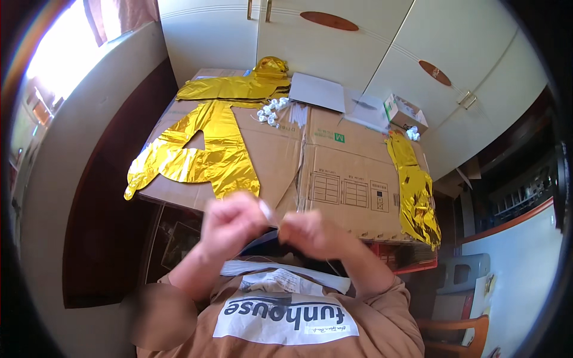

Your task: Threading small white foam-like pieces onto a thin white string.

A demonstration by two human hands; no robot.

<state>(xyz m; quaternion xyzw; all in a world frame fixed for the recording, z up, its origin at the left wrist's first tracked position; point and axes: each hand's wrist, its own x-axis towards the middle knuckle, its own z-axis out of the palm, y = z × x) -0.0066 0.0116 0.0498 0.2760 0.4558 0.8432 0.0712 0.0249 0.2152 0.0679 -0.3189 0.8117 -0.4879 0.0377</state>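
My left hand is closed in a pinch in front of my chest, close to the cardboard's front edge. At its fingertips sits a small white piece, blurred, perhaps a bit of string. Just right of it, my right hand is also closed with its fingers pressed together; what it holds is too blurred to make out. Beyond my left hand lies a flat gold foil balloon shaped like a letter A. Several small white string bundles rest behind it on the flattened cardboard.
More gold foil balloons lie stacked at the back left and along the right edge. A grey-white sheet and an open small box stand at the back, before white cabinets. A grey plastic stool is at the lower right.
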